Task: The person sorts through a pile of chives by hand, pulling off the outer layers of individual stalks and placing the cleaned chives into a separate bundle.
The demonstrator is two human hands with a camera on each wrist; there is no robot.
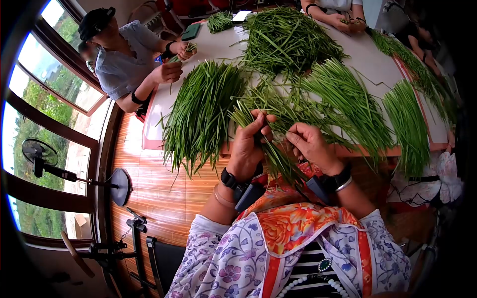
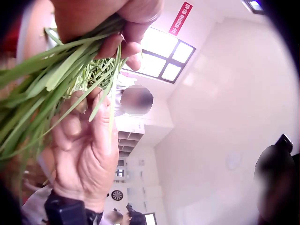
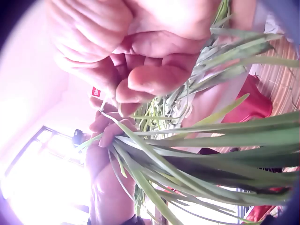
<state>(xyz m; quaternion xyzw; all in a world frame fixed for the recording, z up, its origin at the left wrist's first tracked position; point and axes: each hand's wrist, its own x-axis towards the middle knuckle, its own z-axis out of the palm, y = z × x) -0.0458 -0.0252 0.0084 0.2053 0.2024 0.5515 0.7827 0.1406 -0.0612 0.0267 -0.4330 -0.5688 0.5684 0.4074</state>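
Note:
My left hand (image 1: 248, 144) grips a bunch of long flat garlic chives (image 1: 279, 161) near its pale ends, thumb on top. The leaves hang down towards my lap, and in the left wrist view the chives (image 2: 51, 89) fan out below the palm. Close at the right of the bunch is my right hand (image 1: 315, 149), its fingers curled with the thumb near the index finger. Seen from the right wrist, these curled fingers (image 3: 159, 77) lie just above the held leaves; I cannot tell whether they pinch a blade. Loose chives (image 1: 278, 102) lie beyond both hands.
On the white table (image 1: 213, 45) stand a large heap of chives (image 1: 293, 42) and aligned stacks at left (image 1: 201, 111), right (image 1: 348, 99) and far right (image 1: 407, 126). One person (image 1: 124, 59) handles chives at left, another (image 1: 333, 15) sits opposite. A fan (image 1: 39, 151) stands by the windows.

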